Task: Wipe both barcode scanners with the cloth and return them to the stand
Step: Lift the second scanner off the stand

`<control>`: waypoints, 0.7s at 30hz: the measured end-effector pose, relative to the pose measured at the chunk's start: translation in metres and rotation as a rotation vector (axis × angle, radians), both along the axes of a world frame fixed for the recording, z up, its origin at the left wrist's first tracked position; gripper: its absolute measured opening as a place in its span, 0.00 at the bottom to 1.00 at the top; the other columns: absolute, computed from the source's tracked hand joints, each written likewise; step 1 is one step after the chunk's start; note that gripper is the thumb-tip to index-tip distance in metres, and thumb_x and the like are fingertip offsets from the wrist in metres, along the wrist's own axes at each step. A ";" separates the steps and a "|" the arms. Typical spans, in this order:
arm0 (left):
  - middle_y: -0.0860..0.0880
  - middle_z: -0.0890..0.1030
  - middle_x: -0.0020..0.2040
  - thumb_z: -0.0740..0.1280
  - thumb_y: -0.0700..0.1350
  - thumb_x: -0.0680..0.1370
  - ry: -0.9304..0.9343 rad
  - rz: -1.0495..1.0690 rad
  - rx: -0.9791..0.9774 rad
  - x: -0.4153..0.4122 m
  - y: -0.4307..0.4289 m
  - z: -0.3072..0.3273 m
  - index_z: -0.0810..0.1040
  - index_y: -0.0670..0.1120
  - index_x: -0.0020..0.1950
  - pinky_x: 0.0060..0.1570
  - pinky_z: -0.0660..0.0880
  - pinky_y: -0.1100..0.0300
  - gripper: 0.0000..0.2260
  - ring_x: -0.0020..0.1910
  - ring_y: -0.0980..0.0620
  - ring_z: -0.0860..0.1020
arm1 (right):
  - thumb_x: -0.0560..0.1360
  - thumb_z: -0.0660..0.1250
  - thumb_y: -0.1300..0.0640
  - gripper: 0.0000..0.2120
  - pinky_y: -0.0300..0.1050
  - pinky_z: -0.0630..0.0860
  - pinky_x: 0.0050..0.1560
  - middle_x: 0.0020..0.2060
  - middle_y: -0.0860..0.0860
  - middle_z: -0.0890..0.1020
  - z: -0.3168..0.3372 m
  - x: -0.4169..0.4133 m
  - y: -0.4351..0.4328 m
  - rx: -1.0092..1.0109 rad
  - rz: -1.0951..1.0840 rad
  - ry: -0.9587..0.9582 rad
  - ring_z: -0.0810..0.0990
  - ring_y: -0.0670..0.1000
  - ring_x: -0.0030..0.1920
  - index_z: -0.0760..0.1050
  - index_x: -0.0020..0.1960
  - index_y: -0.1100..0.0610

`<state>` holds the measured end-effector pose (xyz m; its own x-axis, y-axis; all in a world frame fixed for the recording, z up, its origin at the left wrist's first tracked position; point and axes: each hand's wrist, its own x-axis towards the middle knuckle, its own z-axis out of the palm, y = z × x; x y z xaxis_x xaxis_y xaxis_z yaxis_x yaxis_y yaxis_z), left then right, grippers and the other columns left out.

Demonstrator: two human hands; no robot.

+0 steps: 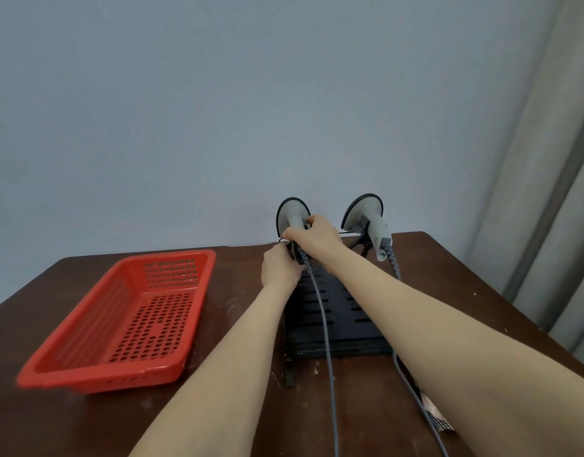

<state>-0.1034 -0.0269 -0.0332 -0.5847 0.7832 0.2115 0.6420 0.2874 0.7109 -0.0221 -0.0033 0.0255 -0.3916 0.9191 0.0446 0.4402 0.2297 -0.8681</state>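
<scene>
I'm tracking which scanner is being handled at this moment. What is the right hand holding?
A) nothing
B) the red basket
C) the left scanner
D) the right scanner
C: the right hand has its fingers curled round the neck of the left scanner, while the right scanner sits untouched on the stand.

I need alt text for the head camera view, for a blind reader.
Both hands, left hand and right hand, hold the left grey scanner at a black stand on a brown table. The second scanner rests on the stand; a red basket lies left.
</scene>
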 end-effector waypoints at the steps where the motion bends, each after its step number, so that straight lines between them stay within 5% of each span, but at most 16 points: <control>1: 0.41 0.81 0.50 0.65 0.42 0.74 0.016 -0.013 -0.001 0.000 -0.001 0.001 0.76 0.41 0.49 0.39 0.69 0.56 0.06 0.51 0.41 0.78 | 0.70 0.68 0.49 0.31 0.47 0.74 0.52 0.60 0.53 0.76 -0.001 -0.001 0.000 0.019 -0.011 -0.005 0.75 0.53 0.54 0.64 0.70 0.55; 6: 0.39 0.80 0.51 0.60 0.37 0.75 0.060 -0.019 -0.014 0.003 -0.004 0.002 0.75 0.38 0.53 0.40 0.69 0.55 0.08 0.51 0.39 0.77 | 0.70 0.67 0.49 0.30 0.47 0.71 0.54 0.63 0.49 0.76 -0.006 -0.001 -0.007 0.065 -0.075 0.031 0.75 0.54 0.61 0.64 0.70 0.50; 13: 0.45 0.77 0.41 0.65 0.41 0.75 0.002 -0.017 -0.001 0.001 -0.002 0.000 0.73 0.41 0.43 0.38 0.69 0.57 0.04 0.46 0.42 0.78 | 0.70 0.66 0.51 0.26 0.49 0.76 0.53 0.54 0.48 0.76 0.013 0.005 -0.015 0.077 -0.054 0.243 0.77 0.51 0.54 0.69 0.67 0.51; 17: 0.44 0.79 0.50 0.69 0.46 0.74 -0.018 -0.009 -0.064 -0.006 -0.005 0.006 0.73 0.38 0.53 0.40 0.69 0.57 0.14 0.44 0.48 0.73 | 0.70 0.66 0.56 0.10 0.45 0.75 0.40 0.40 0.55 0.79 0.027 0.018 -0.019 -0.034 0.022 0.418 0.77 0.52 0.41 0.78 0.50 0.58; 21: 0.42 0.75 0.60 0.68 0.46 0.74 -0.003 -0.025 -0.143 -0.007 -0.018 0.015 0.67 0.39 0.65 0.48 0.72 0.54 0.22 0.57 0.44 0.74 | 0.72 0.64 0.61 0.04 0.42 0.73 0.36 0.34 0.59 0.77 0.030 0.039 -0.029 -0.104 0.091 0.513 0.76 0.52 0.34 0.74 0.42 0.62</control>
<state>-0.1108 -0.0449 -0.0177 -0.5648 0.8198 0.0947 0.6482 0.3697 0.6657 0.0171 -0.0318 0.0554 -0.4217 0.8921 0.1622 -0.0649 0.1488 -0.9867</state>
